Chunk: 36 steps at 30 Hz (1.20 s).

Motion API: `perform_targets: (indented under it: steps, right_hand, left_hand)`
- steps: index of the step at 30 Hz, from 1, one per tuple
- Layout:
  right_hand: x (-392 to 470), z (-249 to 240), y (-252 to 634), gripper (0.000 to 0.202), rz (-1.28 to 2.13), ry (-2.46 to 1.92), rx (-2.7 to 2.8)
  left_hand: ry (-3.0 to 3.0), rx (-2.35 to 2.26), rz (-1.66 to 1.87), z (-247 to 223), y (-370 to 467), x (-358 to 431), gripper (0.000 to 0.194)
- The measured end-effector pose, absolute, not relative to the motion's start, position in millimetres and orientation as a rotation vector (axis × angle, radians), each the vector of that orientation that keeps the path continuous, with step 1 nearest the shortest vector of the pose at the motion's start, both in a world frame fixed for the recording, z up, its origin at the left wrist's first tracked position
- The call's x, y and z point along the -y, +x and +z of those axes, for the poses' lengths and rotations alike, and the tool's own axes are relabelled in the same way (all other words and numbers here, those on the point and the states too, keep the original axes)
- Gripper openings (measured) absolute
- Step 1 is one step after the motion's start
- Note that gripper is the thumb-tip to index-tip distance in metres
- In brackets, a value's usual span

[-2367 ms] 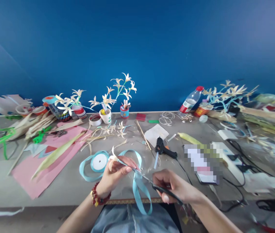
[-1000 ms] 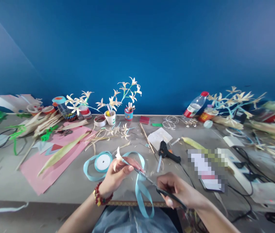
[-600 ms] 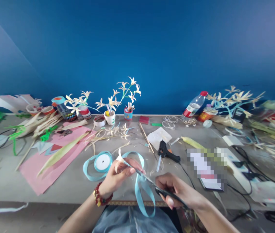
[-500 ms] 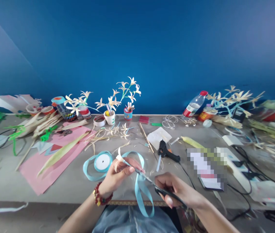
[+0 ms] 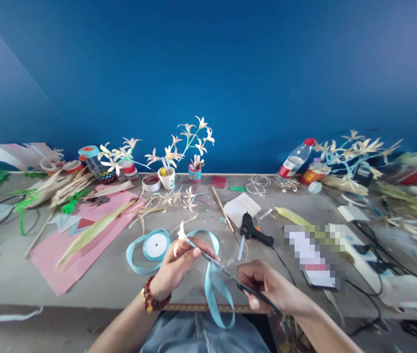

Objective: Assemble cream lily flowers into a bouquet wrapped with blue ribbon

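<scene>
A left hand pinched the pale flower by its blue stem above the grey table, while the right hand gripped scissors by their black handles, blades angled toward the left. Light-blue ribbon looped below, its spool nearby. The flower looked nearly weightless, its thin petals probably easily torn, making the stem the safer hold; the ribbon appeared soft, likely slippery, and the scissors stiff, best held by the handles.
</scene>
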State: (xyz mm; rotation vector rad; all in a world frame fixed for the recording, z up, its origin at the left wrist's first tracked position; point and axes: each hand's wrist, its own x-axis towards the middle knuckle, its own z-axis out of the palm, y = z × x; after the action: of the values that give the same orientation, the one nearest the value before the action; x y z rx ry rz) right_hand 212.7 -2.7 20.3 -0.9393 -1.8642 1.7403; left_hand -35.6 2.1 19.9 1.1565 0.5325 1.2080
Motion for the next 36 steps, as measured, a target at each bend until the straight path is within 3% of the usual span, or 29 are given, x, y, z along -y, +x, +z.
perform_targets:
  steps: [11, 36]
  right_hand:
    - [5.0, 23.9, 211.2, 0.072, 1.933, -0.942, 1.771]
    - [7.5, 21.6, 211.9, 0.067, 1.875, -0.908, 1.719]
  left_hand:
    - [1.185, -0.534, 1.194, 17.0, -32.3, -1.8, 0.031]
    - [1.099, -0.548, 1.207, 22.9, -31.3, -1.0, 0.035]
